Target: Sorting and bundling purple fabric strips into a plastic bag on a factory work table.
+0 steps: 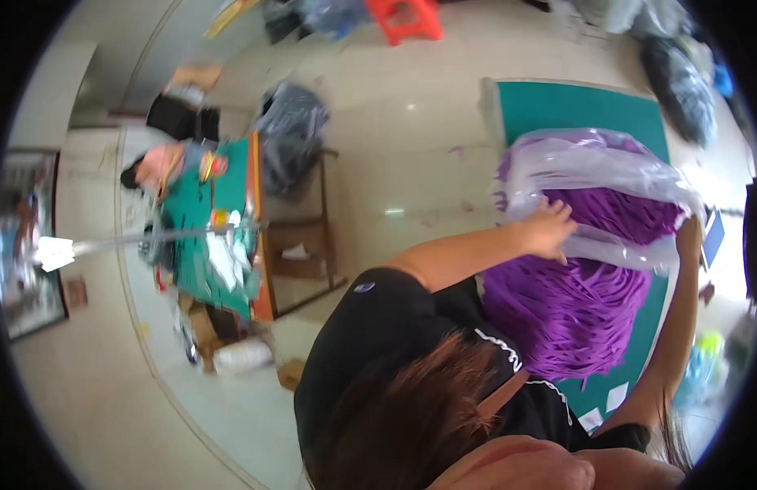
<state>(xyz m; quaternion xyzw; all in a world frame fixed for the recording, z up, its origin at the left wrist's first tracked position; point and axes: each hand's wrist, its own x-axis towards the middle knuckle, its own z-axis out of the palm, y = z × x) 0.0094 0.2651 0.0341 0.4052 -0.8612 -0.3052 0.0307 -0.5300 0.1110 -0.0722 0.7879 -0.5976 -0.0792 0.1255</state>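
A clear plastic bag (pixel 550 175) lies with its mouth wide, full of purple strips (pixel 631 216) that look like cut fabric. Over the left side of that mouth reaches my left hand (pixel 547 232), its fingers spread near the bag's rim and the strips. At the right edge of the bag, my right hand (pixel 688 232) appears closed on the plastic; its fingers are mostly hidden. Nearer to me, a thick heap of purple strips (pixel 566 314) rests on the green-topped table (pixel 582 112), partly under the bag's near rim.
White paper slips (pixel 617 398) lie by the table's near right edge. To the left stands another green-topped table (pixel 194 269) with papers and small items. Dark plastic bags (pixel 290 139) sit beside it. A red stool (pixel 407 20) and a dark bag (pixel 679 90) are farther off.
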